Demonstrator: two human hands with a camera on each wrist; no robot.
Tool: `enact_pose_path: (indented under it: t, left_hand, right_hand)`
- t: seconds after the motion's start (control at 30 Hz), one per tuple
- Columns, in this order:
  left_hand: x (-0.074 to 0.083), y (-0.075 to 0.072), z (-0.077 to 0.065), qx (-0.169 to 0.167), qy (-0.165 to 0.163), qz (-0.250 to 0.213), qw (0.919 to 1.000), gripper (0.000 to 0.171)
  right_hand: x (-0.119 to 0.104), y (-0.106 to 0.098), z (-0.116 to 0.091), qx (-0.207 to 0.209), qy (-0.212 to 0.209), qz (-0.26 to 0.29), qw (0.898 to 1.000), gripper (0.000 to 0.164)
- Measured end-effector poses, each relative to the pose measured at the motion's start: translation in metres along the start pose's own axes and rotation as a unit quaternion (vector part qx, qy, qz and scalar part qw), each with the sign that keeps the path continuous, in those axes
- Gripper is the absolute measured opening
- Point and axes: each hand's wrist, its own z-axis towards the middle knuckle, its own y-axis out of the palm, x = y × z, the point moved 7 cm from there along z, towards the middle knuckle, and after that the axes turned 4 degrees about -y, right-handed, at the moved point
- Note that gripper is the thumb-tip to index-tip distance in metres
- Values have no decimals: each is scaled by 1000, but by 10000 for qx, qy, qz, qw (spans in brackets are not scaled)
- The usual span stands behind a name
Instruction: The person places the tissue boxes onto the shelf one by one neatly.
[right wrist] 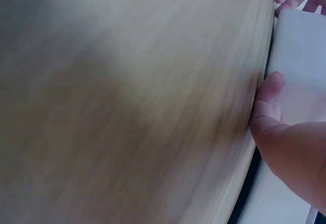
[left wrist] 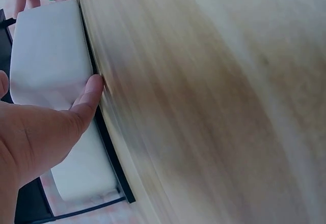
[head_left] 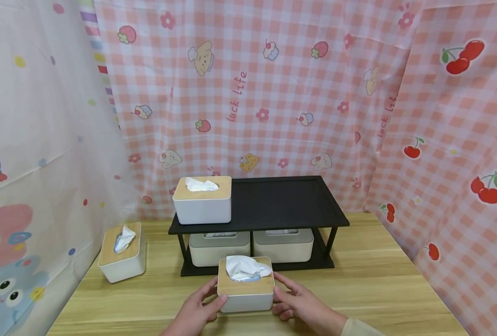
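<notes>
At the front middle of the head view, a white tissue box (head_left: 246,304) with a wood-coloured lid has a white tissue sticking up from it. Both hands hold it by its sides. My left hand (head_left: 198,305) grips the left side, its thumb near the front corner. On the opposite side, my right hand (head_left: 300,303) has its fingers along the wall. In the left wrist view the box's pale wall (left wrist: 51,51) sits beside the left hand (left wrist: 46,137). The right wrist view shows the right hand (right wrist: 290,137) against the same box (right wrist: 300,46), close over the table.
Behind stands a black two-tier rack (head_left: 282,200). One wood-lidded tissue box (head_left: 203,210) is on its upper left; two grey-lidded boxes (head_left: 220,249) (head_left: 283,246) fill the lower tier. Another wood-lidded box (head_left: 122,268) stands on the wooden table (head_left: 378,289) at left. Patterned curtains (head_left: 273,93) surround the table.
</notes>
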Motion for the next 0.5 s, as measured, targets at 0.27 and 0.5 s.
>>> enact_pose_path:
  t: [0.27, 0.5]
  left_hand:
    - [-2, 1, 0, 123, 18, -427, 9990, 82]
    - [-1, 3, 1, 275, 134, -492, 9983, 80]
  right_hand:
    - [3, 2, 0, -146, 12, 203, 9997, 76]
    - [1, 4, 1, -84, -92, 247, 9996, 78]
